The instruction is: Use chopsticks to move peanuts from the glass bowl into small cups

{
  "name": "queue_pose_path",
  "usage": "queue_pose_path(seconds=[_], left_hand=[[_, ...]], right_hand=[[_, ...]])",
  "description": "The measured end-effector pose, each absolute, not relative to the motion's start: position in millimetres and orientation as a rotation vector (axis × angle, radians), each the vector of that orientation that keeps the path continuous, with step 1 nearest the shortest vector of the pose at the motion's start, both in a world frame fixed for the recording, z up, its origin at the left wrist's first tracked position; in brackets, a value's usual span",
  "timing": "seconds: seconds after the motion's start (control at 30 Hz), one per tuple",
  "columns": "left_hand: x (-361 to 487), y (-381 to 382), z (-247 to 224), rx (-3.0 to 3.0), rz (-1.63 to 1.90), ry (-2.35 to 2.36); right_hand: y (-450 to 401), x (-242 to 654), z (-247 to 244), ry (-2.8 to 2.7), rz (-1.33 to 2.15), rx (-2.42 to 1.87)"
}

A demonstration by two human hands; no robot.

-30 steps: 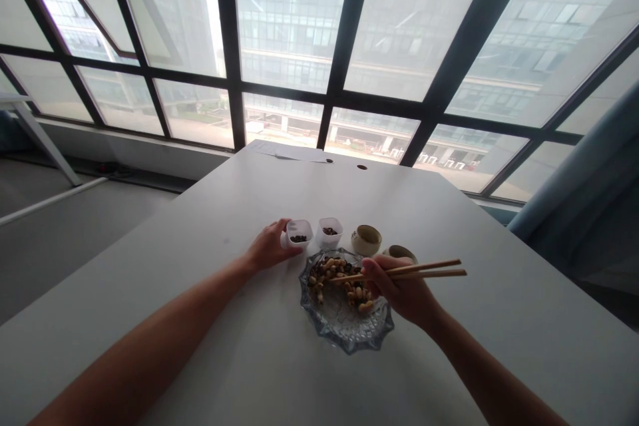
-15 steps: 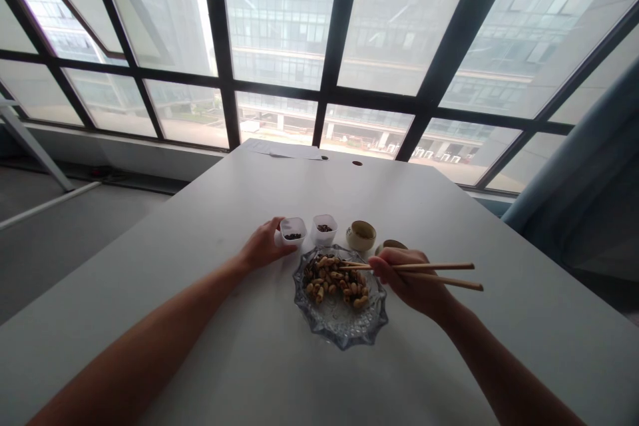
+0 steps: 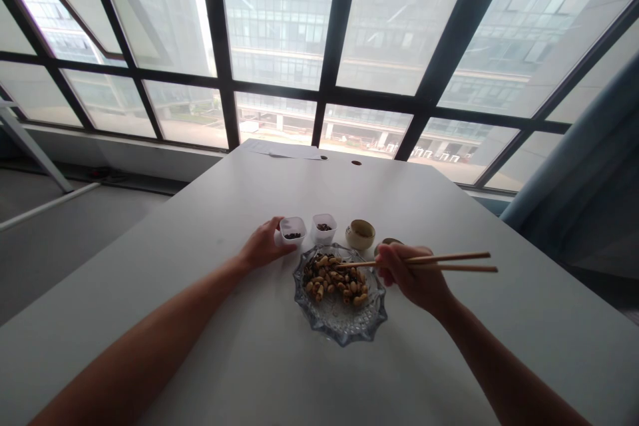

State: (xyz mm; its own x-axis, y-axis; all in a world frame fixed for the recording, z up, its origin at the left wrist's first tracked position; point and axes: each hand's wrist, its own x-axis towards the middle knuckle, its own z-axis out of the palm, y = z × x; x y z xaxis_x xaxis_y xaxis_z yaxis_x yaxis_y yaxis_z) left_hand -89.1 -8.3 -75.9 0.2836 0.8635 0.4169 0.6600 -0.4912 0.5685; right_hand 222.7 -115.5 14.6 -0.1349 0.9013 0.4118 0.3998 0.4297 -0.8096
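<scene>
My right hand grips a pair of wooden chopsticks, whose tips reach into a scalloped glass bowl. In the bowl lie peanuts in shells, mixed with dark striped seeds; whether the tips pinch anything is too small to tell. My left hand wraps round the left side of a small clear plastic cup with dark bits at its bottom. A second plastic cup, also with dark pieces inside, stands beside it.
To the right of the cups stands a beige ceramic cup. Another ceramic cup is partly hidden behind my right hand. Paper sheets lie at the far end of the white table, before the windows.
My right hand has shifted slightly right, and the chopsticks now lie closer together with their rear ends further right. The left hand stays on the plastic cup.
</scene>
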Motion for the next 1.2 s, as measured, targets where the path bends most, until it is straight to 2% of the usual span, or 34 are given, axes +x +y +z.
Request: queue_pose_path(seconds=[0.13,0.33,0.53,0.9,1.2], left_hand=[[-88.8,-8.2,-75.7,2.284,1.017,1.39],[-88.6,-8.2,-75.5,2.256,1.017,1.384],[-89.0,-7.3,-77.4,2.255,1.011,1.378],[-90.1,-7.6,-78.0,2.301,0.995,1.412],[-89.3,-6.4,-81.4,2.333,1.076,1.433]], right_hand=[[-98.2,227.3,5.0,-0.996,0.909,-1.144],[-86.2,233.1,-7.1,-0.773,1.052,-1.105],[-92.0,226.5,-6.0,-0.948,0.931,-1.119],[-121.9,218.0,-3.6,-1.82,0.251,-0.978],[-117.8,218.8,-10.4,-1.774,0.327,-0.972]])
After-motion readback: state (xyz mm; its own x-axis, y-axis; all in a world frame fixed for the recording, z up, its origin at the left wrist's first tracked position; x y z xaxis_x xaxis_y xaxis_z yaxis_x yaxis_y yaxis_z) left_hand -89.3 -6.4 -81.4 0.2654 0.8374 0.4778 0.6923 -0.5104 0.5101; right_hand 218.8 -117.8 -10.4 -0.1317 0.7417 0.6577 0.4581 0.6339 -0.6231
